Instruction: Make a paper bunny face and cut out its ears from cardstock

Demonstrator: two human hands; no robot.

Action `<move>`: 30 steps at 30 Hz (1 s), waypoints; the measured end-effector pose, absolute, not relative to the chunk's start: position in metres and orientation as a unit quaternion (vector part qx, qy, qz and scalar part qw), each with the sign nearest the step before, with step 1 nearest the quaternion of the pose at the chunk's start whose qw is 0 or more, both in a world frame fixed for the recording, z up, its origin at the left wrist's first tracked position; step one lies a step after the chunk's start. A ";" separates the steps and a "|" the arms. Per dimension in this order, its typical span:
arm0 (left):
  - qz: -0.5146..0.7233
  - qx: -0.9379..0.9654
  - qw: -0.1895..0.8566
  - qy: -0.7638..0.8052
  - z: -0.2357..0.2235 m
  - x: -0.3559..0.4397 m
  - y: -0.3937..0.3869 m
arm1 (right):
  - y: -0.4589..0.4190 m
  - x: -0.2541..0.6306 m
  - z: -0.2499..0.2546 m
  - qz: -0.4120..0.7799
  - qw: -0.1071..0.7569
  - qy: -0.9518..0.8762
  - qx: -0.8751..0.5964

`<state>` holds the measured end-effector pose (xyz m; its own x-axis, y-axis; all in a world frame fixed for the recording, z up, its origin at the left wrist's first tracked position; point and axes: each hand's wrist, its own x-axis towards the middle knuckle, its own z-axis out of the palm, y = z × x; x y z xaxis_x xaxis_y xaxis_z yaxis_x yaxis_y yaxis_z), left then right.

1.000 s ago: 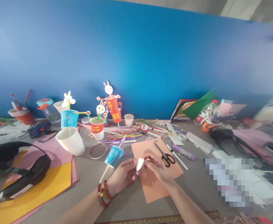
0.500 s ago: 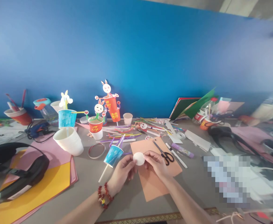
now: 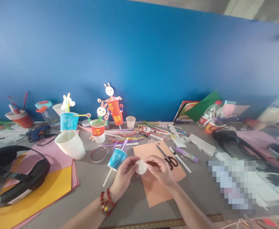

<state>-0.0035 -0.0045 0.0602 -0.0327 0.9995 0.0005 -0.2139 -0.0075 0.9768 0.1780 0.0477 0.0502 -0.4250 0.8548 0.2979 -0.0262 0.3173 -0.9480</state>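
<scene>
Between my two hands I hold a white paper circle (image 3: 141,167), pinched at its left edge by my left hand (image 3: 127,171) and at its right edge by my right hand (image 3: 159,169). Under them lies an orange paper sheet (image 3: 153,190). Black-handled scissors (image 3: 171,161) rest on that sheet, just beyond my right hand. Close to my left hand, a blue-painted paper cup (image 3: 117,158) lies tilted, with a white stick out of its bottom and purple strips at its top.
Several cup figures with rabbit heads, one an orange figure (image 3: 115,109), stand along the blue wall. A stack of white cups (image 3: 70,146) and black headphones (image 3: 32,184) are on the left. Rightward lie a white marker (image 3: 181,160), a purple glue stick (image 3: 186,154) and a bottle (image 3: 207,114).
Both hands have shifted slightly, and the white circle sits a little lower with its face turned. The blue cup near my left hand has moved slightly right.
</scene>
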 end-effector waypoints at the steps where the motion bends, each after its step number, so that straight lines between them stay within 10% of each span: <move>1: 0.557 0.445 0.536 0.452 0.059 -0.003 -0.004 | 0.048 0.177 0.049 0.503 0.437 -0.677 -0.313; 16: 0.335 0.782 0.180 0.493 0.055 -0.005 -0.013 | 0.070 0.190 0.030 0.333 0.355 -0.711 -0.507; 30: 0.158 0.839 0.131 0.504 0.063 -0.005 -0.016 | 0.060 0.189 0.051 0.263 0.225 -0.783 -0.516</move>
